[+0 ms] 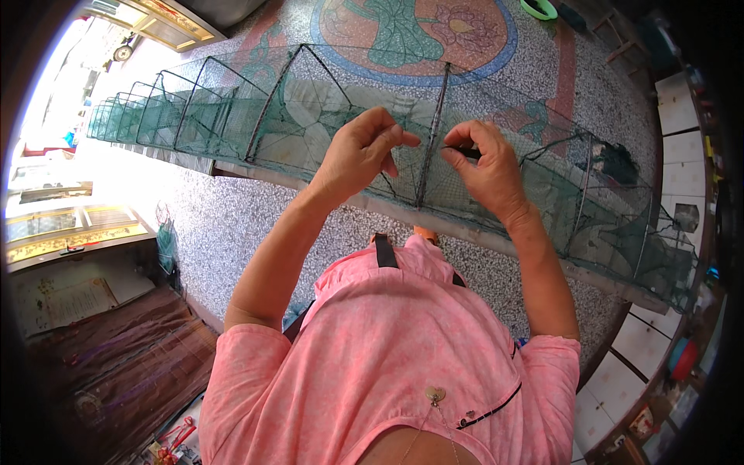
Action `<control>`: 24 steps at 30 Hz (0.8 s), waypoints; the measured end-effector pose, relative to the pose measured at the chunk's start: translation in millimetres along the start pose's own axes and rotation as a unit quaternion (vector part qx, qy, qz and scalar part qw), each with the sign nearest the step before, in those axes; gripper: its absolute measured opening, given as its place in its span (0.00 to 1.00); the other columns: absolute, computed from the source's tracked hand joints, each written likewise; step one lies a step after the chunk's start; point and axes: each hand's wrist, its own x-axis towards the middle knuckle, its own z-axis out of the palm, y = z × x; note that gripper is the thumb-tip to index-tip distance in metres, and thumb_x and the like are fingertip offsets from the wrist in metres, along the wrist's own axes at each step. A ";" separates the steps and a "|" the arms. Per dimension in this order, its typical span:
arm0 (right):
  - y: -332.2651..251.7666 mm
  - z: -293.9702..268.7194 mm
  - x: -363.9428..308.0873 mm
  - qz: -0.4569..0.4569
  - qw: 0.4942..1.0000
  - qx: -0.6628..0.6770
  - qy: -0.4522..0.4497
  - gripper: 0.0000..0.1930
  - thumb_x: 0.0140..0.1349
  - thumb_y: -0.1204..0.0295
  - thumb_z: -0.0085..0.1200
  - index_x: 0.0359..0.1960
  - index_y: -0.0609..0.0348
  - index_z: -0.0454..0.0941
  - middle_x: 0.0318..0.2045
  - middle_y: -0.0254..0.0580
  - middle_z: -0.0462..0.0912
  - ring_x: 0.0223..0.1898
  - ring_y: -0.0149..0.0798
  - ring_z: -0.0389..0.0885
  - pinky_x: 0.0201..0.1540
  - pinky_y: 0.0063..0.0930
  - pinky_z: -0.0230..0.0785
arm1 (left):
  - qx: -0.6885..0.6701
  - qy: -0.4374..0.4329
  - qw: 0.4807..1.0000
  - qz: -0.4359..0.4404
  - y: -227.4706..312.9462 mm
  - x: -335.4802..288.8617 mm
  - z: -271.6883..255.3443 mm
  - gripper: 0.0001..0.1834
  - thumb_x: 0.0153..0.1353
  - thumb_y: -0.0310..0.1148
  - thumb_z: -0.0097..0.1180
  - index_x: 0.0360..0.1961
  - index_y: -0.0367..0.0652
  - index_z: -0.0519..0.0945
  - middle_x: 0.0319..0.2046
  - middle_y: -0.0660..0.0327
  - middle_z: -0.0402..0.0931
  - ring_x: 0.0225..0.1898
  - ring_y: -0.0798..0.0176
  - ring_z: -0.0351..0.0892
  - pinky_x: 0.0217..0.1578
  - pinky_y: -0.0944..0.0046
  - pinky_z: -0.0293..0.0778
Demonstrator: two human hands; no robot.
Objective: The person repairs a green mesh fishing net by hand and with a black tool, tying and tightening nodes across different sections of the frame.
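Observation:
A long green mesh net trap (pixel 322 139) with dark rectangular frames stretches across the view in front of me, from far left to near right. My left hand (pixel 363 151) is over the mesh, just left of an upright dark frame bar (pixel 434 136). Its thumb and index finger are pinched together, and anything between them is too fine to make out. On the other side of that bar, my right hand (pixel 490 169) is closed round a small, narrow dark tool (pixel 465 152). Its kind is unclear because the fingers cover most of it.
Beneath the trap runs a long pale board or bench (pixel 480 236). The speckled floor (pixel 225 225) carries a round coloured inlay (pixel 415 35). White cabinets (pixel 682 163) line the right side. A dark brown wooden surface (pixel 132 364) lies at lower left, and a green basin (pixel 539 9) at the top.

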 end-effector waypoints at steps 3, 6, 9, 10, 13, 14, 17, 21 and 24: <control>-1.8 3.1 0.5 -0.009 1.000 0.016 0.003 0.10 0.47 0.77 0.63 0.31 0.58 0.75 0.30 0.39 0.76 0.34 0.40 0.75 0.36 0.30 0.69 | -0.024 0.012 1.000 -0.014 -0.4 -0.4 -0.6 0.10 0.70 0.36 0.42 0.32 0.42 0.68 0.37 0.60 0.81 0.20 0.78 0.69 0.21 0.78 0.65; -8.5 8.2 5.4 -0.071 0.996 0.049 0.015 0.11 0.47 0.76 0.64 0.31 0.58 0.75 0.31 0.40 0.73 0.34 0.41 0.74 0.36 0.30 0.69 | -0.054 0.022 0.998 -0.030 -4.0 0.8 -1.5 0.10 0.69 0.35 0.42 0.33 0.41 0.68 0.34 0.60 0.81 0.21 0.76 0.71 0.20 0.76 0.65; -10.0 27.1 10.5 -0.118 0.991 0.047 0.030 0.10 0.46 0.75 0.65 0.30 0.58 0.77 0.32 0.40 0.71 0.34 0.42 0.74 0.36 0.31 0.69 | -0.060 0.017 0.997 -0.038 -10.8 2.6 -5.6 0.10 0.70 0.35 0.41 0.34 0.40 0.67 0.31 0.61 0.79 0.21 0.75 0.72 0.20 0.75 0.65; -9.8 32.4 10.6 -0.105 0.993 0.045 0.035 0.10 0.46 0.75 0.65 0.30 0.58 0.77 0.32 0.40 0.71 0.34 0.42 0.74 0.36 0.31 0.69 | -0.057 0.014 0.997 -0.040 -11.8 3.4 -6.0 0.10 0.70 0.36 0.41 0.34 0.41 0.67 0.30 0.61 0.78 0.21 0.75 0.72 0.20 0.75 0.65; -12.4 37.2 9.1 -0.080 0.995 0.019 0.048 0.08 0.46 0.74 0.65 0.28 0.57 0.78 0.31 0.40 0.71 0.35 0.42 0.73 0.37 0.33 0.68 | -0.094 0.013 0.995 -0.035 -12.1 2.5 -7.1 0.10 0.70 0.36 0.41 0.35 0.41 0.67 0.29 0.61 0.77 0.21 0.74 0.73 0.21 0.75 0.65; -13.2 37.1 8.8 -0.072 0.996 0.007 0.054 0.08 0.46 0.73 0.65 0.27 0.57 0.78 0.31 0.40 0.71 0.35 0.42 0.73 0.37 0.33 0.68 | -0.102 0.020 0.994 -0.036 -12.1 1.9 -6.0 0.10 0.70 0.36 0.42 0.35 0.41 0.66 0.29 0.61 0.77 0.21 0.74 0.73 0.21 0.75 0.66; -18.1 32.6 10.1 -0.134 0.984 -0.090 0.074 0.07 0.46 0.72 0.65 0.27 0.56 0.78 0.31 0.38 0.72 0.36 0.43 0.73 0.38 0.34 0.67 | -0.137 0.029 0.989 -0.041 -12.5 0.2 -3.1 0.10 0.69 0.36 0.42 0.34 0.41 0.66 0.31 0.61 0.77 0.22 0.74 0.73 0.22 0.75 0.67; -22.4 31.0 12.9 -0.158 0.982 -0.070 0.083 0.07 0.47 0.73 0.64 0.27 0.54 0.78 0.31 0.37 0.72 0.37 0.42 0.72 0.39 0.33 0.66 | -0.232 -0.002 0.971 -0.062 -20.4 1.2 -2.9 0.07 0.68 0.35 0.45 0.37 0.42 0.67 0.30 0.64 0.75 0.26 0.74 0.73 0.25 0.74 0.67; -48.6 45.1 22.1 -0.241 0.965 0.030 0.099 0.07 0.48 0.75 0.63 0.27 0.55 0.77 0.33 0.36 0.74 0.37 0.41 0.73 0.40 0.32 0.65 | -0.205 -0.039 0.975 0.074 -24.7 3.2 4.4 0.08 0.67 0.35 0.47 0.42 0.43 0.69 0.33 0.66 0.73 0.37 0.72 0.71 0.32 0.72 0.67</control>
